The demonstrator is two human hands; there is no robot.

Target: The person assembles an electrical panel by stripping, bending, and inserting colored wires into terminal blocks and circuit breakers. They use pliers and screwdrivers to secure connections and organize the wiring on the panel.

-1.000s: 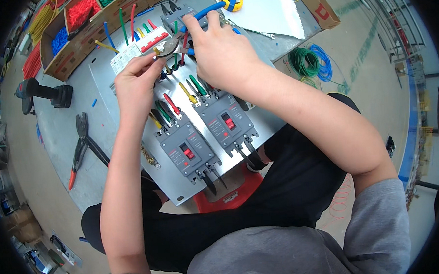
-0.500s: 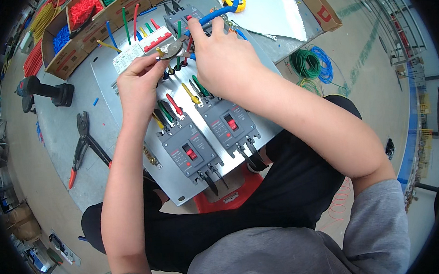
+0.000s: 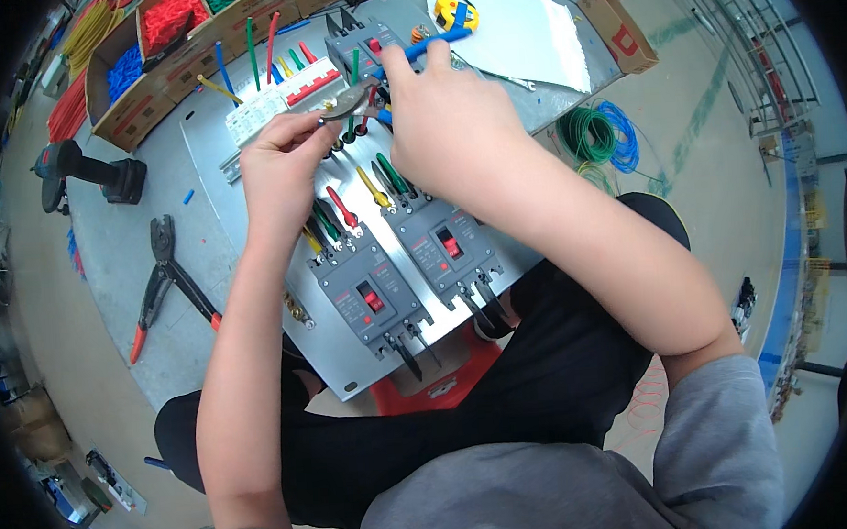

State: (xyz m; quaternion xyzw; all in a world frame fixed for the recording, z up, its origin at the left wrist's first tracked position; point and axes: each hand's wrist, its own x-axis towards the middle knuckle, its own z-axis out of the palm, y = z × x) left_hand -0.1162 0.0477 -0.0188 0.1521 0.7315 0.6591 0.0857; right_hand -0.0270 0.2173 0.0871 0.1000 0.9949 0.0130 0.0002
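In my right hand (image 3: 459,119) are cutting pliers with blue handles (image 3: 445,39); their metal jaws (image 3: 350,102) point left to the fingertips of my left hand (image 3: 282,166). Those left fingers are pinched on something small with a dark tip, mostly hidden, right at the jaws. Short coloured wires rise around the jaws, among them a green one (image 3: 355,67). Below my hands, two grey circuit breakers with red switches, a left one (image 3: 366,291) and a right one (image 3: 442,249), sit on a metal plate (image 3: 338,370). Red, green and yellow sleeved wires stand at their upper ends.
A white breaker row (image 3: 267,115) and another grey breaker (image 3: 355,46) are mounted farther back. Crimping pliers (image 3: 165,268) and a cordless drill (image 3: 93,176) lie to the left. Cardboard bins (image 3: 129,122) hold coloured sleeves. A yellow tape measure (image 3: 449,14) rests on white sheeting (image 3: 546,47).
The jaws and both hands have shifted slightly right and down in view. A yellow wire end that stood by my left fingertips no longer shows there. The pliers' handle has tilted flatter.
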